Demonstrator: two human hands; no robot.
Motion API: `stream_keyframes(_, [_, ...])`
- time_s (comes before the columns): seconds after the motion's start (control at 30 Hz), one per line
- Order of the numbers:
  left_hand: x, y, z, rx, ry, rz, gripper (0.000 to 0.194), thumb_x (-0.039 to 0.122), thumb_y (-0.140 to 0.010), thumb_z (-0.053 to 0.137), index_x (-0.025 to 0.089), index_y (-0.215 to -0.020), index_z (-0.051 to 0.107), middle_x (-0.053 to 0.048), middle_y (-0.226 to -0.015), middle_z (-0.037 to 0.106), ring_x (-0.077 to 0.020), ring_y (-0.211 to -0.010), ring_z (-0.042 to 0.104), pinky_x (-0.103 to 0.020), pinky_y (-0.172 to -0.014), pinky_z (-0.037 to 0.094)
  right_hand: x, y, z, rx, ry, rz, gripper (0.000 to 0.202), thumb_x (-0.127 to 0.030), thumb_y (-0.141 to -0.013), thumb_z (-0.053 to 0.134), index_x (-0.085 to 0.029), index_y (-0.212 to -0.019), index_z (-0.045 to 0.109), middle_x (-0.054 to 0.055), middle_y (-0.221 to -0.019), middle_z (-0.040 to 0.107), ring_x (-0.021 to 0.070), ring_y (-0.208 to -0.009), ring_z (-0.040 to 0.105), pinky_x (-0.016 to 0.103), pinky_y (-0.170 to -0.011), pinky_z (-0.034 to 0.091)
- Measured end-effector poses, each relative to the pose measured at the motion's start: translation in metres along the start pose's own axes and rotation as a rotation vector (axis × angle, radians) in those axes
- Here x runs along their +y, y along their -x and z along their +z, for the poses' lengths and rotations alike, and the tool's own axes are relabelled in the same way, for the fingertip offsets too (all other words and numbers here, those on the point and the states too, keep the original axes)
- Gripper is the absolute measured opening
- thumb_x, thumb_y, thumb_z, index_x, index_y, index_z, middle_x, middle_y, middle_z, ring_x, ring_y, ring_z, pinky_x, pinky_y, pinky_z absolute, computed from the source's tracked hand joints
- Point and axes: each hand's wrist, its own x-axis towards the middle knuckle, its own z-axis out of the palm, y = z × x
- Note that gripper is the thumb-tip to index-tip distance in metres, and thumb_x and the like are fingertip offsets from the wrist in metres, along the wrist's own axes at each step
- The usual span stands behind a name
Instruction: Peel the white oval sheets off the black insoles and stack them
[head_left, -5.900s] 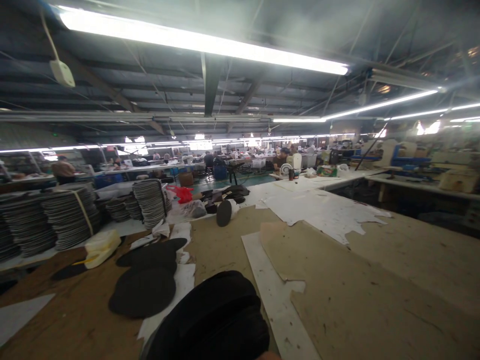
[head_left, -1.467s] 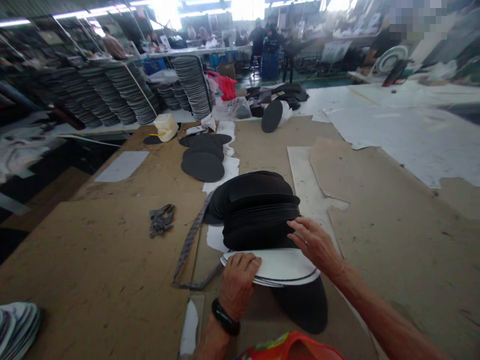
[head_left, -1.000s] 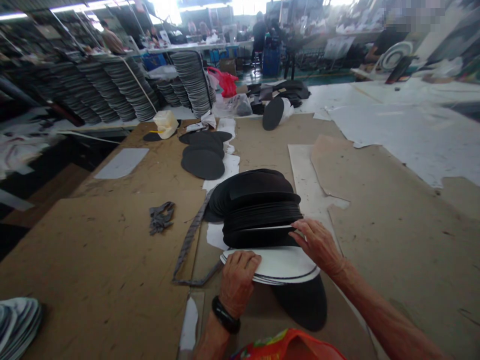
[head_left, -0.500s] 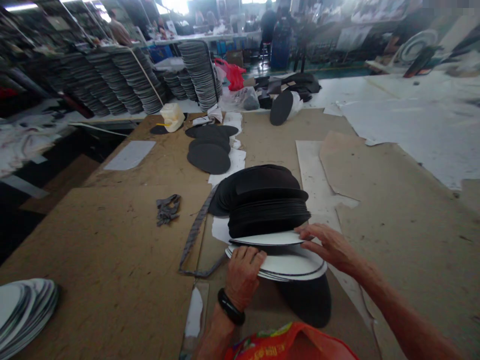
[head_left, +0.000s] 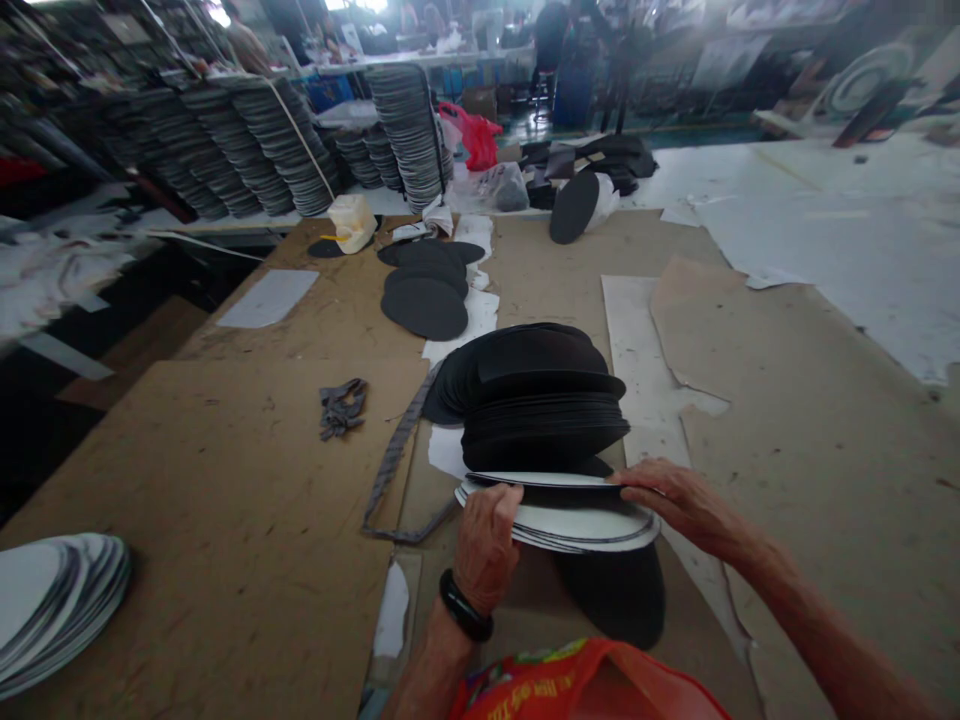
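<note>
Lying just below the middle, white ovals (head_left: 585,525) sit between the left hand (head_left: 487,545) and right hand (head_left: 675,497), each pinching an end. Brown board (head_left: 247,450) lies underneath; gray stacks (head_left: 281,145) stand upper left.

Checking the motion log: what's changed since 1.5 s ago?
The right hand has drawn an oval piece from the dark stack toward the person, now over the back of the white-faced pile. The left hand stays at that pile's left end; the gray strap lies as before.
</note>
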Motion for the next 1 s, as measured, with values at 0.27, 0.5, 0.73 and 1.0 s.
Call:
stream_keyframes(0.27, [0.01,-0.006,-0.004,-0.032,-0.218,-0.127,0.041,0.001,-0.073,0.051,0.019,-0.11,0.056,-0.008,-0.089,0.049,-0.0215,-0.082,0.048,-0.035,-0.07,0.046,-0.009,0.004,0.001,-0.077,0.041,-0.074,0.029,-0.037,-0.092,0.041,-0.024,-0.103,0.064,0.006,-0.102,0.068,0.0227,-0.096,0.06,0.04,-0.087,0.046])
stream_keyframes(0.5, [0.005,-0.023,-0.014,-0.352,-0.043,-0.085,0.032,-0.002,-0.072,0.051,0.018,-0.096,0.059,-0.007,-0.101,0.058,-0.0229,-0.094,0.05,-0.038,-0.083,0.043,-0.015,0.003,0.005,-0.003,-0.016,-0.064,0.023,-0.038,-0.089,0.049,-0.024,-0.095,0.066,0.005,-0.097,0.069,0.0198,-0.091,0.063,0.034,-0.082,0.051])
stream_keyframes(0.73, [0.001,-0.022,-0.014,-0.53,0.025,-0.097,0.038,0.0,-0.076,0.049,0.021,-0.107,0.056,-0.005,-0.104,0.059,-0.0233,-0.097,0.049,-0.04,-0.086,0.042,-0.006,-0.029,0.023,0.54,0.445,-0.163,0.022,-0.027,-0.088,0.051,-0.019,-0.106,0.06,0.011,-0.103,0.062,0.023,-0.096,0.058,0.038,-0.084,0.049])
stream_keyframes(1.0, [0.002,-0.021,-0.015,-0.527,0.026,-0.103,0.042,-0.003,-0.073,0.047,0.021,-0.107,0.056,-0.005,-0.104,0.057,-0.0236,-0.096,0.048,-0.041,-0.085,0.041,-0.011,-0.031,0.02,0.638,0.632,-0.295,0.008,-0.018,-0.086,0.056,-0.017,-0.092,0.061,0.007,-0.088,0.065,0.019,-0.079,0.059,0.033,-0.075,0.047])
